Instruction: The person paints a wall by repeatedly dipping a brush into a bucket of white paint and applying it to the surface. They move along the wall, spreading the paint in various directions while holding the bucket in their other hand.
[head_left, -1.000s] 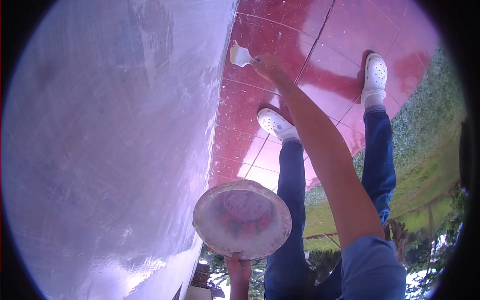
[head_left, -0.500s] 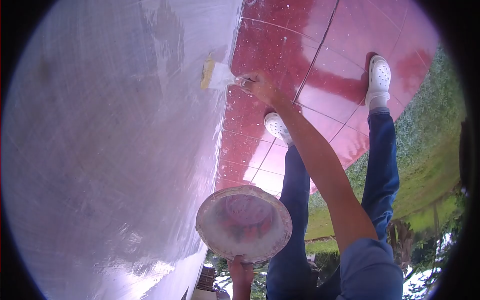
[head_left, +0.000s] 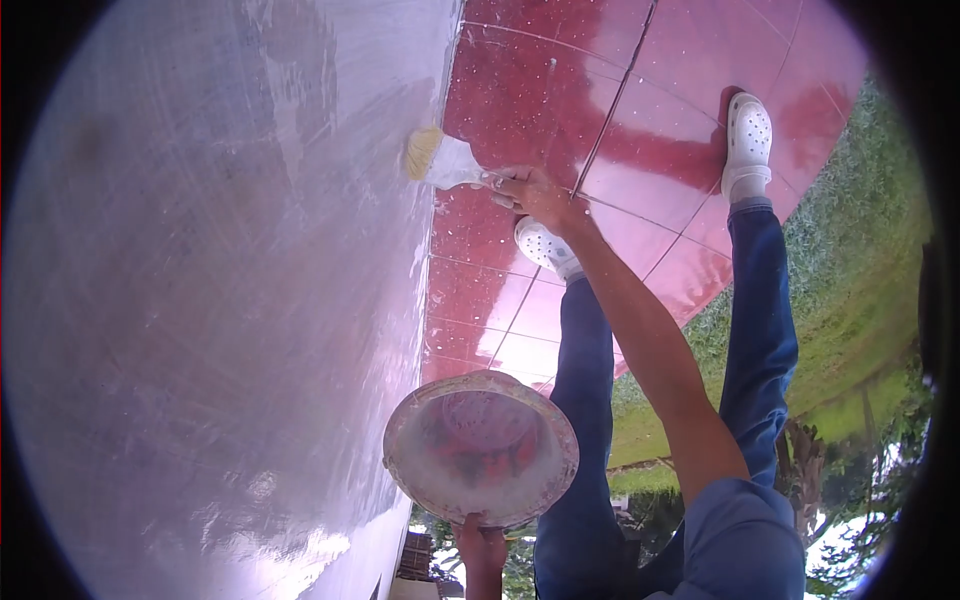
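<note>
My right hand [head_left: 535,195] is closed around the handle of a wide paintbrush [head_left: 455,165]. The brush's yellowish bristles [head_left: 422,153] are at the grey wall [head_left: 240,250], near its bottom edge, and its flat body is smeared white. Lower in the view, my left hand [head_left: 480,545] grips the rim of a round, paint-stained basin [head_left: 480,390]. The basin is tilted so that its inside shows, with pinkish and red patches at the bottom. Most of the left forearm lies outside the picture.
Red glossy floor tiles [head_left: 650,140] with white specks run along the wall. My feet in white clogs [head_left: 748,135] stand on them, legs in blue jeans [head_left: 755,310]. Grass [head_left: 850,270] borders the tiles on the right, with trees [head_left: 860,490] beyond. Wet-looking streaks mark the wall.
My right hand has drawn slightly down and away from the wall's lower edge, turning the brush so more of its body and bristles show. The basin stays nearly in place.
</note>
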